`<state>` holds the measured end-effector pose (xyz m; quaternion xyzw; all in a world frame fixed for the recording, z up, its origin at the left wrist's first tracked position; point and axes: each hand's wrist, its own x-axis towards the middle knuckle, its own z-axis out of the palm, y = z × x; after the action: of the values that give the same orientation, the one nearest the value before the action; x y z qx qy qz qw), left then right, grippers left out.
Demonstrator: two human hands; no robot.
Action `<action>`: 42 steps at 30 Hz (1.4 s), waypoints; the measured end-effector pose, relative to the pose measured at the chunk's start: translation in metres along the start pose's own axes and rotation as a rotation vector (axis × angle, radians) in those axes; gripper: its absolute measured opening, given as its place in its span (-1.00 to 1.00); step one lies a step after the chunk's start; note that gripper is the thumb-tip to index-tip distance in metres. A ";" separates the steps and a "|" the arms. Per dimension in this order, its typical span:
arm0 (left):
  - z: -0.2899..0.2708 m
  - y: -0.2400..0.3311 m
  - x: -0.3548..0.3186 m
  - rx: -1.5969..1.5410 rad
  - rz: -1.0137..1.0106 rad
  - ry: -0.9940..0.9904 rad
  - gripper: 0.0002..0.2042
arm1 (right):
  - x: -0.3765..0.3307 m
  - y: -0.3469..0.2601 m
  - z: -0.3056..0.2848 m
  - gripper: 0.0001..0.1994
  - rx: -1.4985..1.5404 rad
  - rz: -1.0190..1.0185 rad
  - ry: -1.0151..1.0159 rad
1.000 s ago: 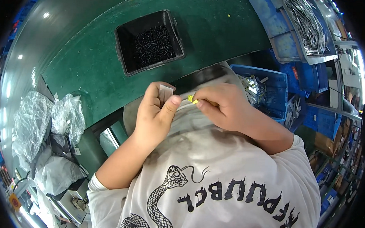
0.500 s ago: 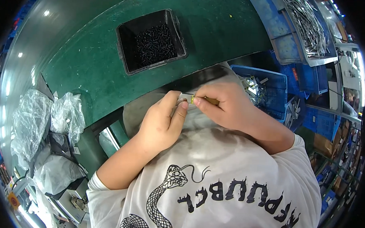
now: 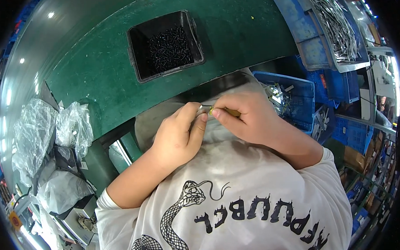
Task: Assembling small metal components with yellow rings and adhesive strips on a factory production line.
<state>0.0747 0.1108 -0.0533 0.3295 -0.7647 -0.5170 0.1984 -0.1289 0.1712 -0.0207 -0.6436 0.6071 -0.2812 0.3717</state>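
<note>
In front of my body, close to the green table's near edge, my two hands meet. My left hand (image 3: 178,132) pinches a small shiny metal piece (image 3: 202,109) between thumb and forefinger; most of it is hidden by the fingers. My right hand (image 3: 247,116) is closed around a screwdriver with a yellow handle (image 3: 232,111). The screwdriver's thin shaft points left, with its end at the metal piece. Whether the tip sits in the piece or only touches it, I cannot tell.
On the green table (image 3: 231,32) stands a black bin (image 3: 173,71) of small dark screw-like pieces (image 3: 170,47). A blue crate (image 3: 306,87) with metal parts is at my right, below a blue bin of long metal strips (image 3: 335,32). Clear plastic bags (image 3: 34,131) lie at left.
My left hand has shifted slightly down and right, and less of the metal piece shows between the fingers. My right hand still holds the screwdriver in nearly the same place.
</note>
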 end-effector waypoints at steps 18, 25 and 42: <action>0.001 -0.002 0.001 0.194 0.184 0.073 -0.85 | 0.000 0.000 0.001 -0.86 -0.031 -0.022 0.005; 0.000 0.002 0.002 0.288 0.216 0.080 -0.85 | 0.002 -0.003 0.001 -0.85 -0.040 0.036 -0.003; 0.010 -0.010 -0.002 -0.144 -0.015 0.086 -0.63 | 0.004 -0.002 0.002 -0.77 -0.017 0.007 0.022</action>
<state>0.0728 0.1159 -0.0660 0.3422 -0.7137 -0.5575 0.2503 -0.1261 0.1676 -0.0204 -0.6414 0.6158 -0.2816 0.3607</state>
